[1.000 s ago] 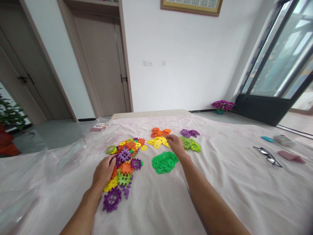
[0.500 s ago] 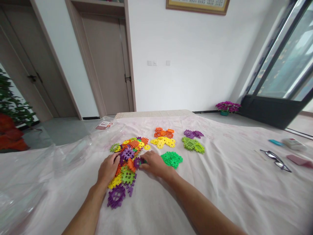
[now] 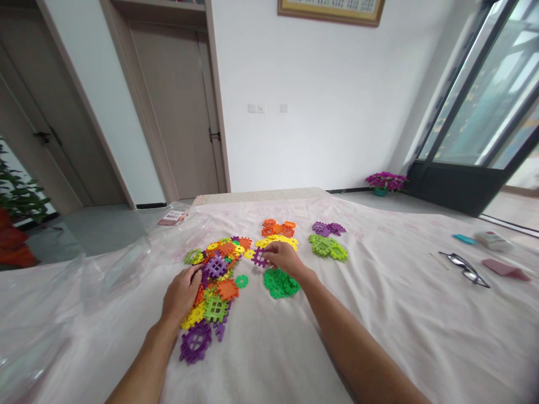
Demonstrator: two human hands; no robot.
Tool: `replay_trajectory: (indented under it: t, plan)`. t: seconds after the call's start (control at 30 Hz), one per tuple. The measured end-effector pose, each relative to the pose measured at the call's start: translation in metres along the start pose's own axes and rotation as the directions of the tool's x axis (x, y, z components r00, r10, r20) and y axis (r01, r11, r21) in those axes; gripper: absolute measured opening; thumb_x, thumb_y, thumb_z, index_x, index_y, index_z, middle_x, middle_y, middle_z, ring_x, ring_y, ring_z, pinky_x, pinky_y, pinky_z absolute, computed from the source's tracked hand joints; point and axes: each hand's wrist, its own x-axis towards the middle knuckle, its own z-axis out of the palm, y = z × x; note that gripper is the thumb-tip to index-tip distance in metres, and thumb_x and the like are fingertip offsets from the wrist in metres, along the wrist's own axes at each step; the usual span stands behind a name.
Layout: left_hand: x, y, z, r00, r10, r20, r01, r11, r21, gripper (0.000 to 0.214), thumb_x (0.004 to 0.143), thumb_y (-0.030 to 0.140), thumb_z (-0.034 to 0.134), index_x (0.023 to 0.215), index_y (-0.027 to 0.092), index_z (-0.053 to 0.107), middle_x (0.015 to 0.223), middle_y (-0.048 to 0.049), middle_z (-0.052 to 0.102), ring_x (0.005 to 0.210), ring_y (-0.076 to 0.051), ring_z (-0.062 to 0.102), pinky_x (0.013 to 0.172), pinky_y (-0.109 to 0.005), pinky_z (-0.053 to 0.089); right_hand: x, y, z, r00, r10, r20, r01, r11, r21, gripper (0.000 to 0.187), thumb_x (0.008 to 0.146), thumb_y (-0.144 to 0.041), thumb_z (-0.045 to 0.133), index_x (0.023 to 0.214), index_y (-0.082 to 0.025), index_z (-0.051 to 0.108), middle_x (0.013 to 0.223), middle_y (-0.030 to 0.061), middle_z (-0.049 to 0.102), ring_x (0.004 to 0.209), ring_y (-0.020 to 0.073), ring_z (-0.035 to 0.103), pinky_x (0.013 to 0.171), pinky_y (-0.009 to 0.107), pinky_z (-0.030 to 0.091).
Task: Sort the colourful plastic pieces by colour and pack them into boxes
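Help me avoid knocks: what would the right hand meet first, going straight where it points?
Past its held purple piece, the right hand would likely meet the small yellow piece; height is unclear.

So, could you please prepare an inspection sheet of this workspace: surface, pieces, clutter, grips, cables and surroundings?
Surface: pale cloth, wrinkled.
Pieces: mixed-colour heap at left; to its right, orange group, yellow group, green group, light-green group and purple group.
Clutter: clear plastic packaging at left; glasses, blue item, white item and pinkish item at right.
Grips: left grip rests against the heap's left side, hold unclear; right grip holds a purple square piece.
Cables: nothing seen.
Surroundings: brown doors, white wall, framed panel, purple flowers, dark-framed glazing.
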Motion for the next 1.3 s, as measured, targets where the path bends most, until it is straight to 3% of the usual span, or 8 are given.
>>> replay_trajectory:
  t: [0.13, 0.33, 0.47, 0.63, 0.77, 0.93, 1.13, 1.3]
  plan:
    - [0.0, -0.001, 0.001, 1.0, -0.005, -0.014, 0.005, 1.0, 0.004, 0.045, 0.093, 0.046, 0.034, 0.119, 0.024, 0.064, 0.124, -0.0051, 0.066, 0.116, -0.022, 0.059, 0.102, -0.034, 0.042, 0.01, 0.018, -0.042, 0.956, 0.169, -0.238, -0.069, 0.923, 0.378, 0.019, 0.066, -0.028, 0.074, 0.071, -0.014, 0.063, 0.05, -0.004, 0.056, 0.044, 0.0093, 0.052, 0.046, 0.021, 0.049]
    - [-0.001, 0.004, -0.001, 1.0, -0.015, -0.018, 0.015, 1.0, 0.01, 0.046, 0.093, 0.045, 0.034, 0.119, 0.023, 0.064, 0.124, -0.0059, 0.066, 0.116, -0.023, 0.06, 0.102, -0.034, 0.043, 0.016, 0.04, -0.081, 0.687, 0.434, -0.582, 0.131, 0.715, 0.687, 0.039, 0.06, -0.02, 0.08, 0.089, -0.02, 0.053, 0.073, -0.005, 0.06, 0.066, 0.011, 0.065, 0.06, 0.021, 0.059]
    - [-0.002, 0.005, -0.002, 0.999, -0.013, -0.031, 0.013, 1.0, 0.011, 0.045, 0.092, 0.045, 0.035, 0.118, 0.023, 0.065, 0.123, -0.0058, 0.067, 0.115, -0.022, 0.061, 0.101, -0.033, 0.044, 0.014, 0.039, -0.075, 0.701, 0.45, -0.554, 0.103, 0.704, 0.702, 0.045, 0.059, -0.01, 0.075, 0.097, -0.019, 0.055, 0.079, -0.0022, 0.063, 0.067, 0.0124, 0.066, 0.06, 0.023, 0.059]
    - [-0.002, 0.004, -0.002, 1.0, -0.017, -0.024, 0.017, 1.0, -0.001, 0.045, 0.092, 0.045, 0.036, 0.118, 0.023, 0.065, 0.124, -0.006, 0.066, 0.116, -0.023, 0.06, 0.101, -0.034, 0.043, 0.008, 0.018, -0.043, 0.899, 0.241, -0.366, -0.025, 0.862, 0.507, 0.036, 0.067, -0.016, 0.068, 0.102, -0.014, 0.063, 0.09, 0.005, 0.068, 0.067, 0.0126, 0.065, 0.059, 0.025, 0.055]
    - [-0.001, 0.003, -0.003, 0.999, -0.036, -0.014, 0.035, 0.997, -0.072, 0.044, 0.091, 0.046, 0.039, 0.118, 0.025, 0.066, 0.124, -0.0057, 0.067, 0.116, -0.024, 0.06, 0.1, -0.036, 0.044, -0.003, -0.008, 0.0, 0.987, -0.135, -0.082, 0.146, 0.98, 0.138, 0.027, 0.077, -0.028, 0.068, 0.101, -0.016, 0.069, 0.093, 0.0057, 0.071, 0.081, 0.0173, 0.066, 0.074, 0.032, 0.053]
    - [0.0, 0.001, -0.003, 0.989, -0.14, -0.054, 0.111, 0.923, -0.368, 0.043, 0.09, 0.048, 0.043, 0.115, 0.023, 0.067, 0.125, -0.0067, 0.067, 0.118, -0.025, 0.059, 0.104, -0.039, 0.042, -0.045, -0.052, 0.061, 0.762, -0.577, 0.295, 0.645, 0.716, -0.266, 0.046, 0.081, -0.048, 0.07, 0.121, -0.027, 0.064, 0.126, 0.0059, 0.063, 0.119, 0.0225, 0.054, 0.105, 0.041, 0.037]
    - [0.0, 0.006, -0.005, 0.968, -0.236, -0.086, 0.082, 0.618, -0.782, 0.049, 0.088, 0.052, 0.046, 0.112, 0.014, 0.066, 0.121, -0.0123, 0.068, 0.114, -0.024, 0.063, 0.103, -0.04, 0.045, -0.09, -0.072, 0.108, 0.473, -0.664, 0.579, 0.881, 0.365, -0.301, 0.053, 0.088, -0.06, 0.055, 0.131, -0.029, 0.057, 0.147, 0.0026, 0.046, 0.14, 0.0269, 0.026, 0.116, 0.045, 0.018]
    - [0.0, 0.004, -0.005, 0.976, -0.207, -0.073, 0.071, 0.611, -0.789, 0.051, 0.086, 0.053, 0.049, 0.107, 0.012, 0.068, 0.115, -0.013, 0.07, 0.109, -0.025, 0.065, 0.104, -0.043, 0.045, -0.08, -0.06, 0.115, 0.513, -0.627, 0.586, 0.859, 0.381, -0.343, 0.04, 0.094, -0.047, 0.052, 0.128, -0.027, 0.058, 0.131, 0.0018, 0.061, 0.137, 0.023, 0.032, 0.117, 0.043, 0.015]
